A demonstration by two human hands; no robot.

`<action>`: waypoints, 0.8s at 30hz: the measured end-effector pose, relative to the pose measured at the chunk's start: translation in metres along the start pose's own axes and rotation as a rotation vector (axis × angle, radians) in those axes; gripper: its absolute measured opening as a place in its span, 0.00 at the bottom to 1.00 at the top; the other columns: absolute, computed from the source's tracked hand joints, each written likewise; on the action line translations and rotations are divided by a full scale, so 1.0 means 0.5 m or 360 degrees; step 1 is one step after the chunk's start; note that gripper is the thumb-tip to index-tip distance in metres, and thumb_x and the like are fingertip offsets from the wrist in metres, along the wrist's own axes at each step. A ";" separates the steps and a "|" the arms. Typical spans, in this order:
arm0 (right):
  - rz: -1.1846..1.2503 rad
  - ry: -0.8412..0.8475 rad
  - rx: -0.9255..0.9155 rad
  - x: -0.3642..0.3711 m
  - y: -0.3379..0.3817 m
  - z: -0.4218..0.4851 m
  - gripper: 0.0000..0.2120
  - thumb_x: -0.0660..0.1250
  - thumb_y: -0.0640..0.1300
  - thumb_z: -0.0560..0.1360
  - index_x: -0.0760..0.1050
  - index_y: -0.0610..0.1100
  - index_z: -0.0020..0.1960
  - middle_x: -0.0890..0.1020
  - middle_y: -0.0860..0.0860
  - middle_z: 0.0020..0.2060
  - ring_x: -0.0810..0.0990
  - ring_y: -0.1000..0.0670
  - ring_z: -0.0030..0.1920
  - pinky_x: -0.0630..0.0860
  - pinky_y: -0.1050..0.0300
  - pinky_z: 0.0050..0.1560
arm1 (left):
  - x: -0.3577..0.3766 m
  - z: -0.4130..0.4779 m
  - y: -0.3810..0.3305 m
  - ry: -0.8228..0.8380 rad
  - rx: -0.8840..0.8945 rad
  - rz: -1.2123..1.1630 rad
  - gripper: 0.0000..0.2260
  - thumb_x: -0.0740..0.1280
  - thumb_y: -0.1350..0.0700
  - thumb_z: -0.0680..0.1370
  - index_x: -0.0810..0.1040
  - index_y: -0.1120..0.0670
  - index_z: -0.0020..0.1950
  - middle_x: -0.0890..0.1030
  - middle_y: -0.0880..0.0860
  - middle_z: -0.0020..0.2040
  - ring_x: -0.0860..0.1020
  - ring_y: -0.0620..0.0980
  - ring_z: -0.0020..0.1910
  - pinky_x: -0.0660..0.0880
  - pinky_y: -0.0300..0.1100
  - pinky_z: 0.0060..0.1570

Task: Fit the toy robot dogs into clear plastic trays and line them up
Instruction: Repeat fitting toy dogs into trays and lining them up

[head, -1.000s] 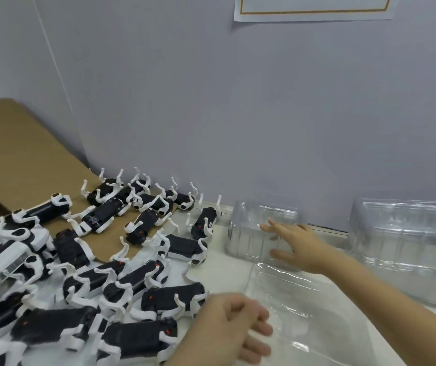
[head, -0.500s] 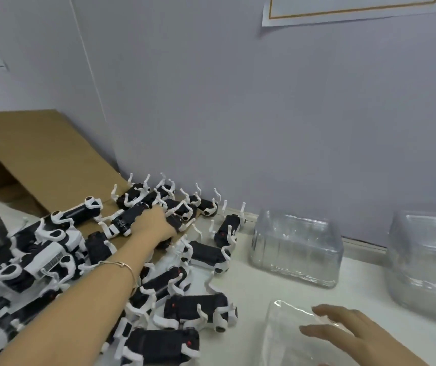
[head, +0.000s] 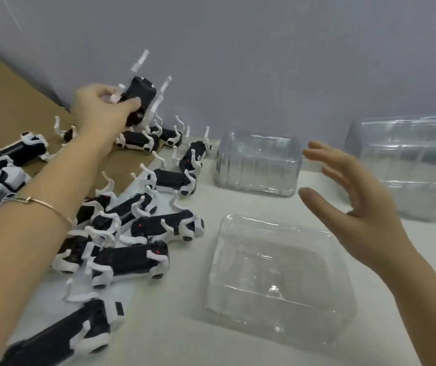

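Since half a second ago the left hand point(head: 98, 107) has come up from the pile. It now grasps one toy dog point(head: 140, 97) in the air, above the far dogs and close to the wall. The right hand point(head: 356, 207) has left the tray and hovers over it with loose, spread fingers, holding nothing.

On the white table point(head: 158, 339) the biggest things are clear trays. One far stack point(head: 409, 165) is at the right, and one upturned stack point(head: 259, 162) is beside the wall. A single tray point(head: 274, 223) lies open side up, just below the right hand. At the left is the pile of dogs point(head: 158, 228), partly on brown cardboard point(head: 5, 101).

For this step, I think the dog should be turned level before it goes down, so that body and legs meet the hollow of the tray. The right hand should steady the rim, because such thin plastic probably slides.

The held dog has a black body and white legs. The legs stick out and may catch on the tray wall. Blur hides its small details.
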State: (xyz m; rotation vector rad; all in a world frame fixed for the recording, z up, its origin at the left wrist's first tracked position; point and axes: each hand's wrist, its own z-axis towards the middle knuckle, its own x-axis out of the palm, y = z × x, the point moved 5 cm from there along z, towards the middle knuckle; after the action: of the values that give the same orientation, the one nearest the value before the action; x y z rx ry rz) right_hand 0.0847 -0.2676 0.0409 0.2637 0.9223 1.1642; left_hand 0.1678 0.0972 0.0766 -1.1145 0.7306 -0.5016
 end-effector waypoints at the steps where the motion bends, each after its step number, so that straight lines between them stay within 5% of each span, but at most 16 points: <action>1: -0.0012 -0.0048 -0.0042 0.004 0.010 0.008 0.22 0.69 0.44 0.76 0.69 0.61 0.65 0.73 0.61 0.67 0.69 0.57 0.71 0.69 0.47 0.69 | 0.021 -0.027 -0.028 0.0148 -0.0084 -0.0316 0.17 0.75 0.57 0.74 0.78 0.61 0.60 0.81 0.54 0.51 0.84 0.52 0.44 0.81 0.43 0.41; 6: -0.0301 -0.0002 -0.0244 0.049 0.049 0.043 0.33 0.70 0.37 0.74 0.61 0.53 0.74 0.68 0.55 0.72 0.66 0.54 0.73 0.64 0.54 0.72 | 0.151 -0.228 -0.127 0.0930 -0.0798 -0.1304 0.07 0.67 0.60 0.78 0.78 0.63 0.51 0.81 0.63 0.51 0.84 0.54 0.35 0.81 0.39 0.32; 9: -0.0727 -0.0110 -0.0371 0.052 0.048 0.037 0.38 0.74 0.40 0.70 0.60 0.51 0.74 0.61 0.47 0.75 0.63 0.45 0.74 0.62 0.36 0.70 | 0.209 -0.324 -0.138 0.1523 -0.1235 -0.1538 0.14 0.63 0.51 0.80 0.78 0.61 0.51 0.82 0.57 0.42 0.79 0.47 0.25 0.75 0.35 0.21; 13: -0.1017 -0.0537 -0.0662 0.021 0.048 0.025 0.29 0.75 0.41 0.71 0.65 0.51 0.67 0.68 0.48 0.67 0.68 0.43 0.66 0.67 0.35 0.63 | 0.230 -0.354 -0.112 0.1865 -0.1017 -0.1190 0.11 0.63 0.45 0.73 0.74 0.52 0.45 0.74 0.48 0.33 0.67 0.40 0.16 0.61 0.28 0.13; 16: -0.0871 -0.0620 -0.0716 0.006 0.039 0.033 0.27 0.76 0.38 0.71 0.66 0.49 0.64 0.77 0.43 0.58 0.74 0.44 0.58 0.73 0.42 0.57 | 0.237 -0.342 -0.085 0.1762 -0.0685 -0.1045 0.11 0.65 0.43 0.74 0.76 0.51 0.43 0.75 0.49 0.34 0.66 0.42 0.18 0.61 0.31 0.17; 18: -0.0601 -0.0470 -0.0604 0.006 0.023 0.035 0.32 0.75 0.35 0.72 0.63 0.45 0.69 0.77 0.46 0.58 0.74 0.47 0.57 0.73 0.47 0.59 | 0.236 -0.332 -0.057 0.1742 -0.0609 -0.1093 0.21 0.63 0.35 0.73 0.81 0.51 0.48 0.81 0.51 0.40 0.69 0.46 0.24 0.64 0.34 0.23; 21: -0.0363 -0.0380 -0.0541 -0.001 0.010 0.036 0.34 0.72 0.26 0.69 0.64 0.39 0.71 0.73 0.49 0.58 0.73 0.50 0.60 0.69 0.58 0.65 | 0.239 -0.333 -0.015 0.1797 -0.0861 -0.1273 0.37 0.56 0.26 0.70 0.84 0.57 0.51 0.82 0.55 0.43 0.75 0.49 0.28 0.70 0.37 0.27; 23: -0.0072 -0.0344 -0.0566 0.006 0.016 0.038 0.30 0.70 0.23 0.69 0.67 0.41 0.66 0.74 0.48 0.60 0.72 0.47 0.66 0.66 0.47 0.71 | 0.247 -0.346 -0.003 0.1878 -0.0856 -0.1185 0.41 0.55 0.25 0.70 0.82 0.60 0.57 0.83 0.60 0.48 0.79 0.55 0.36 0.79 0.43 0.34; 24: 0.0055 -0.0292 -0.0575 0.013 0.019 0.039 0.30 0.69 0.22 0.69 0.67 0.44 0.65 0.75 0.46 0.61 0.71 0.42 0.69 0.61 0.40 0.73 | 0.254 -0.352 -0.007 0.1968 -0.0777 -0.1201 0.41 0.55 0.26 0.70 0.81 0.59 0.59 0.83 0.60 0.52 0.80 0.59 0.44 0.81 0.51 0.45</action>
State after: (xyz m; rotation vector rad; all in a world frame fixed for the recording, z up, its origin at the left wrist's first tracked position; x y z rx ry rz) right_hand 0.0931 -0.2527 0.0556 0.0907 0.5364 1.2918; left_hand 0.1220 -0.1008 0.0009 -1.4858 1.5423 -1.8127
